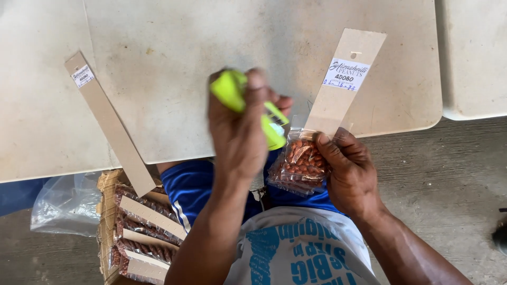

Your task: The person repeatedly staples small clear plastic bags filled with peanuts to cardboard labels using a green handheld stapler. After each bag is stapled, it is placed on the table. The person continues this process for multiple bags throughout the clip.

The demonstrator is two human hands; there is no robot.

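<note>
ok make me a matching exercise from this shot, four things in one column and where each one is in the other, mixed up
Things:
1. yellow-green stapler
2. small bag of peanuts
3. loose cardboard strip
4. box of packed strips

Places:
A. on the floor, below the table edge
B. in the left hand
C. lying slantwise on the table, untouched
D. pinched with a labelled card in the right hand

Pairs: 1-B, 2-D, 3-C, 4-A
</note>
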